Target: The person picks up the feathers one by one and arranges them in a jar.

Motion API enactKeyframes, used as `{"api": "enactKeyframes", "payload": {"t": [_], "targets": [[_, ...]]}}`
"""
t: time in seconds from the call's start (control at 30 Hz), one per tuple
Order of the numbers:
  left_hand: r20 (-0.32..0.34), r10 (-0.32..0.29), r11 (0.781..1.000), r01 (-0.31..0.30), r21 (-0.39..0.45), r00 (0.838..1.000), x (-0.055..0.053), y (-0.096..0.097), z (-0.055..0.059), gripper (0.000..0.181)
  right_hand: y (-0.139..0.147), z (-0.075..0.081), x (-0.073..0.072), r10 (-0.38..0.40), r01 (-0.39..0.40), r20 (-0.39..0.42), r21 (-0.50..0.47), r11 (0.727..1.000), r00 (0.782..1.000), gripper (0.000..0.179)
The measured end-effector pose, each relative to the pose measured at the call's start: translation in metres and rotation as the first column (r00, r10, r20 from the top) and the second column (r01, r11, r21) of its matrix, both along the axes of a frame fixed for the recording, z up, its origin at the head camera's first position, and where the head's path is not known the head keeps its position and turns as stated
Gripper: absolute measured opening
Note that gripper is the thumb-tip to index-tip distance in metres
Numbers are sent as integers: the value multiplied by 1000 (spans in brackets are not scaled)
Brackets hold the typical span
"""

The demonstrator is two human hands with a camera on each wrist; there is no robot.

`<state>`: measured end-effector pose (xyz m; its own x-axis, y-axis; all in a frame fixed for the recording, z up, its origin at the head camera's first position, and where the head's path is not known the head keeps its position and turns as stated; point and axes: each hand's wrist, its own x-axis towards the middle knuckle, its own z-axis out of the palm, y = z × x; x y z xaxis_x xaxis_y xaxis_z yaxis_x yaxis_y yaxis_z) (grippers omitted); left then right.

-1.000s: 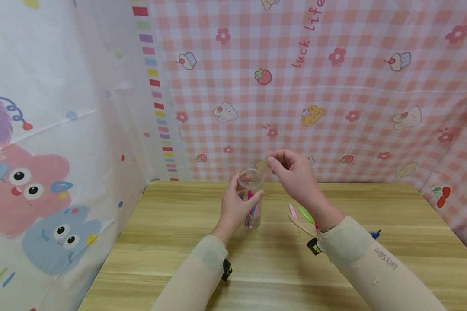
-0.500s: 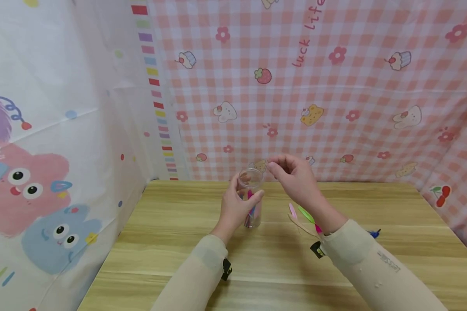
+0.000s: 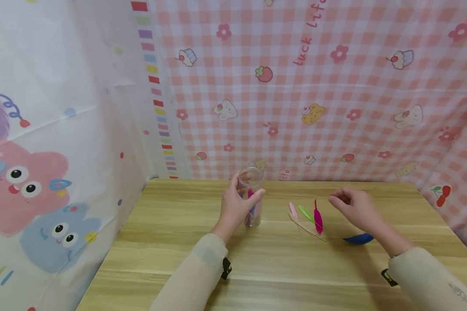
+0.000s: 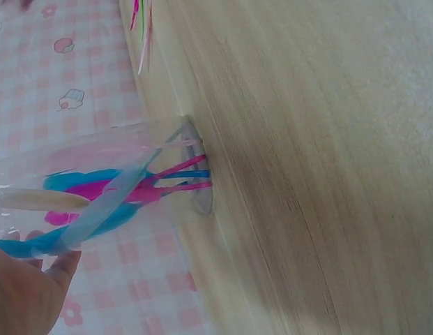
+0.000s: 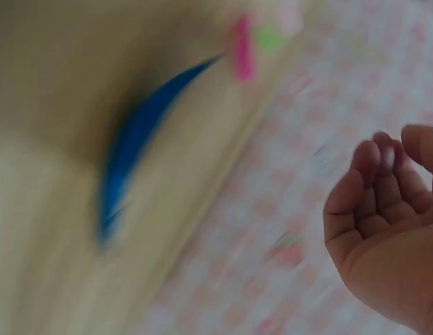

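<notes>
A see-through jar [image 3: 251, 185] stands up on the wooden table [image 3: 140, 250]. The left hand [image 3: 235, 203] has its fingers and thumb bent around the jar's side and holds it. Inside the jar are pink and blue feathers [image 4: 118, 188], with their thin ends down at the bottom.

The right hand [image 3: 356, 209] is over the table, well to the right of the jar. Its fingers are loosely curled, with a gap by the thumb, and they hold nothing.

Near the jar, on its right, lie a light pink feather [image 3: 293, 210], a green feather [image 3: 305, 213] and a dark pink feather [image 3: 318, 221]. A thin tan piece [image 3: 305, 227] lies beside them. Farther right of the jar is a blue feather [image 3: 359, 239], partly hidden by the right arm.

The table is light brown with stripy wood lines. Behind the jar hangs a pink and white checked cloth [image 3: 288, 95] with flowers, cupcakes and strawberries. Far left of the jar is a white cloth [image 3: 101, 151] with big-eyed pink and blue characters.
</notes>
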<state>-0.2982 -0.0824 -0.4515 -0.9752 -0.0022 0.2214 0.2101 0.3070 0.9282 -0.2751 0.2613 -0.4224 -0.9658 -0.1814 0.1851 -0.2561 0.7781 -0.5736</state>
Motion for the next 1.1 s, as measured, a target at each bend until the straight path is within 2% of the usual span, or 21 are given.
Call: {"api": "enactKeyframes", "payload": {"t": [0.17,0.3,0.43,0.53,0.6,0.63,0.7,0.77,0.83,0.9,1.0,1.07,1.1], "targets": [[5,1,1000,-1,-1,1000,0,-1,-1,88,70,-26,6,-18,4,100,145,989,995,35],[3,8,1000,-8,-1,1000,0,-2,-1,87,108,-39,14,-63,39,92,241,970,994,28],[-5,8,1000,-8,-4,1000,0,-3,1,87,112,-50,30,-40,29,25,345,938,999,28],[-6,10,1000,-10,-3,1000,0,-4,2,89,92,-60,44,43,6,-105,432,902,994,38],[-11,11,1000,-11,0,1000,-1,-4,2,89,79,-69,49,133,-6,-233,478,878,963,42],[-13,10,1000,-10,3,1000,-1,-4,3,88,73,-75,49,187,-10,-309,497,868,932,42],[-20,4,1000,-4,4,1000,-2,-4,2,86,66,-84,48,274,-5,-435,526,851,858,47],[-22,1,1000,-1,5,1000,-2,-3,2,85,63,-90,45,332,6,-508,553,833,795,62],[-19,0,1000,1,2,1000,-1,-1,1,85,62,-94,43,365,9,-536,572,820,761,73],[-16,-3,1000,3,0,1000,-1,0,0,85,61,-95,43,381,15,-524,601,799,762,51],[-12,-4,1000,4,3,1000,-1,1,0,85,60,-96,41,403,23,-482,664,748,778,15],[-14,-5,1000,6,10,1000,-1,1,0,85,57,-95,40,405,32,-468,684,729,786,12],[-16,-6,1000,7,14,1000,-1,1,0,84,56,-94,39,398,34,-469,680,733,788,12]]}}
